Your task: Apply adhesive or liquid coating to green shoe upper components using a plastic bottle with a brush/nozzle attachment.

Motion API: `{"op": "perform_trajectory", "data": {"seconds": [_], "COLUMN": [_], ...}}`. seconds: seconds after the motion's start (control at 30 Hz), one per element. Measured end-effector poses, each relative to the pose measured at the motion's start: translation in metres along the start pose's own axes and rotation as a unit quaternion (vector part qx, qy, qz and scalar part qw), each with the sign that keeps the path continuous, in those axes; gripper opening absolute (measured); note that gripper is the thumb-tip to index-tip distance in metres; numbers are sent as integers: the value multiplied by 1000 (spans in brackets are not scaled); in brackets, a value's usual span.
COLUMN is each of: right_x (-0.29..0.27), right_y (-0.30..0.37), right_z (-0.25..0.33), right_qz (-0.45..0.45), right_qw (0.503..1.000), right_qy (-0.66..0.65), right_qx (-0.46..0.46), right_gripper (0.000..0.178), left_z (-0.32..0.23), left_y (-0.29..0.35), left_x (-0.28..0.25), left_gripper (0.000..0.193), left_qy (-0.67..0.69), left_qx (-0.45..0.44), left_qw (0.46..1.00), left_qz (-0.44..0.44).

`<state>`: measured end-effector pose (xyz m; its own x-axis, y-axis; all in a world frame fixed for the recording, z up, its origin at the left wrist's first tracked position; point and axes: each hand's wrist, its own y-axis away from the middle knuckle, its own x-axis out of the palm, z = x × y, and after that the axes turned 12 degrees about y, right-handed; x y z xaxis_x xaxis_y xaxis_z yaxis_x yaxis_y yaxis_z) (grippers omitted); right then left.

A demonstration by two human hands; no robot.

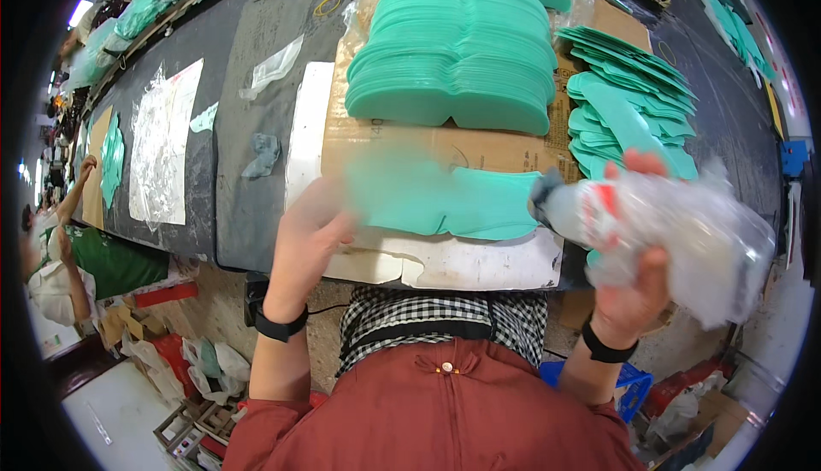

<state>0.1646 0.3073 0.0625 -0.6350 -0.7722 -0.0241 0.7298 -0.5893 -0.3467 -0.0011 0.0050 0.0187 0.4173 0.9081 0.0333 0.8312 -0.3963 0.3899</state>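
My left hand pinches the left end of a thin green cut-out sheet with a small notch in its long edge. That end is lifted and smeared by motion; the sheet's right part lies over the cardboard and white board. In my right hand is a clear plastic bottle with red marks, tilted on its side. Its dark tip points left, close to the sheet's right end. Just beyond stands a thick neat stack of matching green sheets.
A loose, fanned pile of green sheets sits right of the stack. Cardboard and a white board lie on the dark table. Further left is a film-covered white sheet. Another person is at the far left.
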Motion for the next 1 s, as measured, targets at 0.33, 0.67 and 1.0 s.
{"op": "perform_trajectory", "data": {"seconds": [0.33,0.67,1.0], "right_x": [115,48,148], "right_y": [21,26,25], "right_z": [-32,-32,-45], "right_qz": [177,60,160], "right_qw": [976,973,977], "right_qy": [60,217,102], "right_qx": [-109,-61,-96], "right_gripper": [59,52,52], "left_z": [21,28,12], "left_y": [9,7,13], "left_x": [4,-31,-32], "left_gripper": [25,29,57], "left_qy": [-6,86,375], "left_qx": [61,-14,-101], "left_qw": [998,996,921], "left_qz": [-25,37,19]}}
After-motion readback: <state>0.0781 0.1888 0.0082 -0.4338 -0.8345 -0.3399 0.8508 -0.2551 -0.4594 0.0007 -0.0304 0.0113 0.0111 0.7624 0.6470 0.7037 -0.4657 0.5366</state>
